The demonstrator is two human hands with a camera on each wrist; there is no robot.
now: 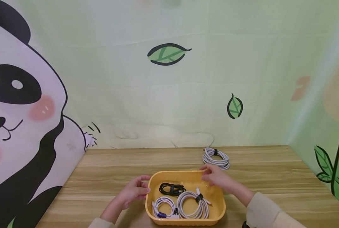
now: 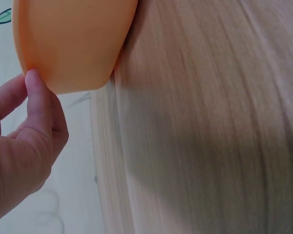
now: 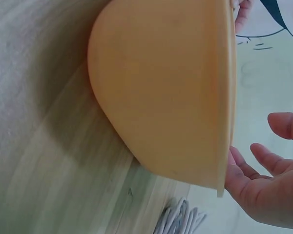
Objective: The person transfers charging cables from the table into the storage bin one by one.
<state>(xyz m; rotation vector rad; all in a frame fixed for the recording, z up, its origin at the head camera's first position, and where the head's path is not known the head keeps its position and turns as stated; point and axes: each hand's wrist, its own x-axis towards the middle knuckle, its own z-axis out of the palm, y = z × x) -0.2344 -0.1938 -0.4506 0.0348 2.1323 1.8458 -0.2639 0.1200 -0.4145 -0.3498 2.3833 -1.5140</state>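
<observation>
A yellow plastic basket (image 1: 186,222) stands on the wooden table. Inside it lie a black coiled cable (image 1: 172,189), a small white coiled cable (image 1: 164,199) with a dark blue connector, and a larger whitish coiled cable (image 1: 181,205) with a black strap. My left hand (image 1: 133,192) is at the basket's left end; its thumb (image 2: 35,87) touches the outer wall near the rim. At the back right corner, my right hand (image 1: 219,178) rests fingertips against the rim, with the thumb (image 3: 287,126) held away from it.
Another grey-white coiled cable (image 1: 219,159) with a black strap lies behind the basket, near the table's back edge. The wooden table (image 1: 106,171) meets a printed cloth backdrop (image 1: 123,79) with a panda and leaves.
</observation>
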